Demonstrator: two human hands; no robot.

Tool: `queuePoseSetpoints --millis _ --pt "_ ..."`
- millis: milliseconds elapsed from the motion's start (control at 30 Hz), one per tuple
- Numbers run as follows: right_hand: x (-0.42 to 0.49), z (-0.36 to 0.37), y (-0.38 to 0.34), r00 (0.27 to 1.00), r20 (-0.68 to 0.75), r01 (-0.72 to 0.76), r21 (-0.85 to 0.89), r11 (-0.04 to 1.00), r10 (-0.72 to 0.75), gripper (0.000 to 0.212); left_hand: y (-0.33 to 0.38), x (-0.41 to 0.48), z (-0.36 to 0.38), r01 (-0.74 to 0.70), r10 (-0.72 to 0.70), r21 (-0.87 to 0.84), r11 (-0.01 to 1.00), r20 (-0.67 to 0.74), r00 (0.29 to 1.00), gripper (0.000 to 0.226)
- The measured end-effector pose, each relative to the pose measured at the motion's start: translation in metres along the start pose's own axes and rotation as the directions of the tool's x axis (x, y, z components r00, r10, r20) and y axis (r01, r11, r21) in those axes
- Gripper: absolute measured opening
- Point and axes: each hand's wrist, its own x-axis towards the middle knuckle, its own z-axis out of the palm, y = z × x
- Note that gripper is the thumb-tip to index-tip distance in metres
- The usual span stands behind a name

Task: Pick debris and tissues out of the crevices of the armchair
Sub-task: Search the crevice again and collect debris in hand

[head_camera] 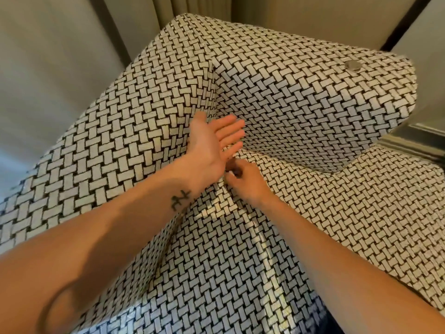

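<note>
The released, flat left hand (212,145) parts the armchair (301,104) crevice so the right hand (248,184), at five o'clock, pinches a white scrap (230,174).

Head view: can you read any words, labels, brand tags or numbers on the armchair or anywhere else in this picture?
Armchair: no words, labels, brands or numbers visible on its woven fabric.
Tattoo on the left forearm: dark character-like strokes, which I cannot read as text.
Round button on the backrest: blurred, and no marking can be made out.
</note>
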Motion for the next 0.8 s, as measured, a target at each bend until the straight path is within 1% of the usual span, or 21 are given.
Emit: queuePoseSetpoints --millis 67,100,167,233,367,433,467,533,600,700,800 --pt "-0.002 0.007 0.002 0.997 0.043 0.071 -0.217 0.974 -0.063 0.008 0.001 0.0 0.001 -0.004 0.004 -0.023 1.0 0.015 1.0 0.07" --pt "-0.003 0.007 0.002 0.995 0.048 0.092 -0.281 0.955 -0.082 0.007 0.0 0.0 0.001 -0.008 0.009 -0.031 1.0 0.031 0.999 0.071" --pt "-0.004 0.005 0.001 0.995 0.04 0.104 -0.307 0.946 -0.096 0.016 -0.001 -0.001 0.002 -0.01 0.011 -0.027 1.0 0.049 0.999 0.071" --pt "-0.004 0.001 -0.001 0.997 0.04 0.074 -0.238 0.968 -0.066 0.016 -0.002 -0.004 0.003 -0.016 0.018 -0.034 0.999 0.061 0.998 0.071" --pt "-0.009 -0.01 -0.005 0.998 0.057 -0.041 -0.005 0.999 0.041 0.008 -0.002 -0.005 0.002 -0.027 0.029 -0.034 0.999 0.09 0.996 0.069" --pt "-0.015 -0.021 -0.01 0.999 0.007 -0.046 0.131 0.99 0.045 0.007 -0.002 -0.005 0.003 -0.023 0.026 -0.026 0.999 0.107 0.994 0.069" --pt "-0.017 -0.026 -0.014 0.999 -0.029 -0.023 0.182 0.983 0.029 0.007 -0.002 -0.004 0.003 -0.017 0.019 -0.023 1.0 0.11 0.994 0.07" --pt "-0.02 -0.04 -0.022 0.993 -0.116 0.043 0.234 0.971 -0.016 0.006 -0.001 -0.003 0.003 -0.006 0.008 -0.018 1.0 0.123 0.992 0.07" --pt "-0.023 -0.054 -0.03 0.982 -0.18 0.102 0.228 0.968 -0.061 0.006 0.002 -0.003 0.004 -0.009 0.015 -0.045 0.999 0.129 0.992 0.067" --pt "-0.026 -0.072 -0.042 0.962 -0.265 0.133 0.244 0.961 -0.066 0.008 0.004 0.0 0.002 -0.031 0.042 -0.085 0.996 0.141 0.989 0.063" --pt "-0.025 -0.092 -0.053 0.952 -0.302 0.144 0.296 0.944 -0.05 0.012 0.008 -0.002 0.004 0.012 0.018 -0.137 0.991 0.215 0.976 0.062"
